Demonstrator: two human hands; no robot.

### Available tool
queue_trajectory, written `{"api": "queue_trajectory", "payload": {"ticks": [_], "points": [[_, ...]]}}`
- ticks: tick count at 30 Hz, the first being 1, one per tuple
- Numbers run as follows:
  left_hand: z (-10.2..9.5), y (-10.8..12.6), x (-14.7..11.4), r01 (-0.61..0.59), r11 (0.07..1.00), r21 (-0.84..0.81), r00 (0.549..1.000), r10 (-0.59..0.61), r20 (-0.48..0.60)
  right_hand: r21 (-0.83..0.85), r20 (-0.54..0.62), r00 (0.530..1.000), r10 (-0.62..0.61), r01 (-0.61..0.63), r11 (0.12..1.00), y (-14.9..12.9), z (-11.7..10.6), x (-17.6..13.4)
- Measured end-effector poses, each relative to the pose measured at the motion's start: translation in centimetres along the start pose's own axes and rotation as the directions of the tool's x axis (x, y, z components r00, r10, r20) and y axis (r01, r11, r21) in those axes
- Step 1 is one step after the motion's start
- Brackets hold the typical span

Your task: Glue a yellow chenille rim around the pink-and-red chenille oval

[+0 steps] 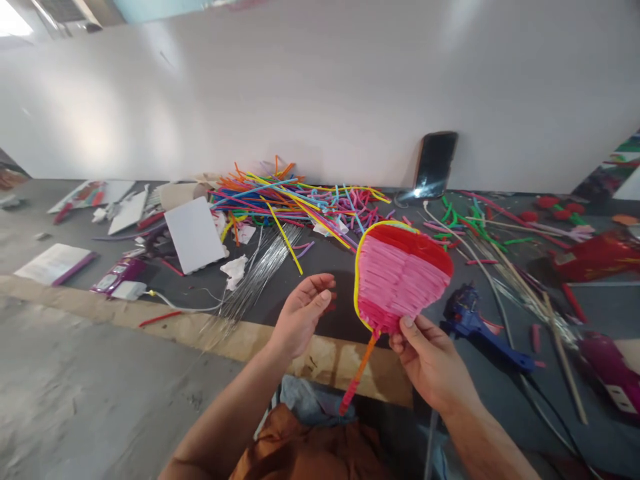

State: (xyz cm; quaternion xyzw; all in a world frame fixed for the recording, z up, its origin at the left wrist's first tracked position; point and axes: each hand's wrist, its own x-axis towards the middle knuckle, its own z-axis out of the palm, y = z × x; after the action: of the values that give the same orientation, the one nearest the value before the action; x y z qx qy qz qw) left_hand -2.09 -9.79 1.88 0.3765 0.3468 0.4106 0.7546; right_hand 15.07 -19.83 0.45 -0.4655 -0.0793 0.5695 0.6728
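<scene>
My right hand [431, 357] pinches a hand fan [400, 273] at its lower edge, thumb in front. Pink and red pipe cleaners seem to cover the fan's face, and a yellow one borders its left and top edge. Its thin orange and pink handle [361, 377] points down toward my lap. To the left of the fan, my left hand [306, 313] hovers apart from it, fingers loosely curled, with nothing visible between them.
A pile of coloured pipe cleaners [285, 200] lies at the back beside bare wires [260, 273]. A phone [436, 163] leans on the white wall panel [320, 87]. The blue glue gun [483, 327] and its cable sit right. White card [195, 235] stands left.
</scene>
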Motion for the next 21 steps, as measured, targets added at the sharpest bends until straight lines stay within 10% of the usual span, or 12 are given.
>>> {"api": "queue_trajectory", "payload": {"ticks": [5, 21], "points": [[0.3, -0.5, -0.1, 0.033, 0.999, 0.023, 0.978, -0.037, 0.205, -0.023, 0.018, 1.0, 0.004, -0.004, 1.0, 0.3, 0.0, 0.0], [1.7, 1.9, 1.1, -0.038, 0.96, 0.278, 0.985, -0.01, 0.171, -0.069, 0.016, 0.998, 0.057, -0.056, 0.996, 1.0, 0.4, -0.4]]}}
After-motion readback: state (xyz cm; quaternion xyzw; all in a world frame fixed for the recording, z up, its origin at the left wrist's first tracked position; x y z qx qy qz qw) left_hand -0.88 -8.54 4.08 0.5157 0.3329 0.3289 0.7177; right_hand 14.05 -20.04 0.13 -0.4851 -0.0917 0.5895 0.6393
